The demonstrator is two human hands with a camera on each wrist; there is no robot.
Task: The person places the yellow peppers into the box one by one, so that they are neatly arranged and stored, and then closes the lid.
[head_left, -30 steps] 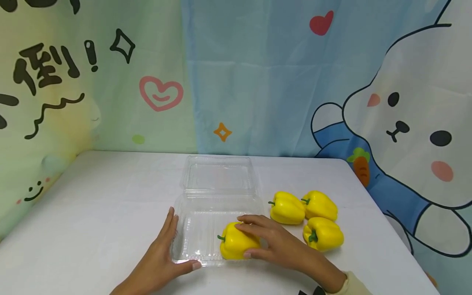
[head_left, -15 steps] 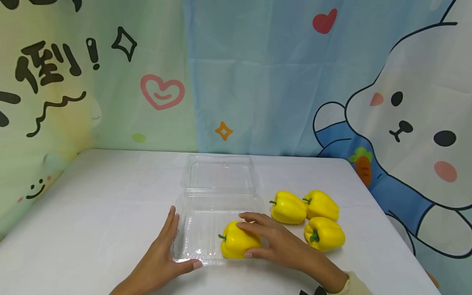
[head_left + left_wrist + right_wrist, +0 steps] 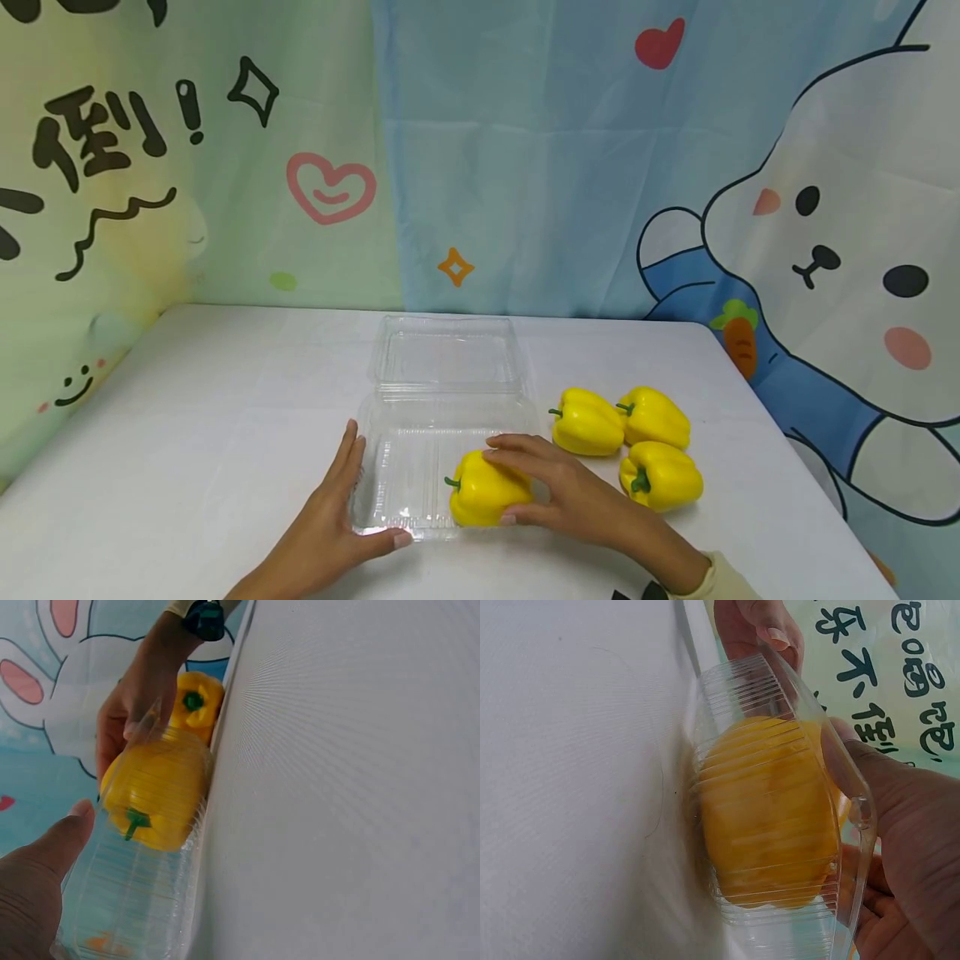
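A clear plastic clamshell container lies unfolded on the white table, its lid flat toward the back. One yellow bell pepper sits in the front right corner of its base, green stem pointing left. My right hand holds this pepper from the right, fingers over the top and thumb low at the front. At the container's front left corner rests my left hand, fingers straight along the left side and thumb at the front rim. Through the clear wall in the right wrist view, the pepper shows inside.
Three more yellow bell peppers lie grouped right of the container: one nearest it, one behind on the right and one in front. A printed cloth backdrop hangs behind the table.
The head view has shifted very slightly. Both hands, the held pepper and the container stay in place.
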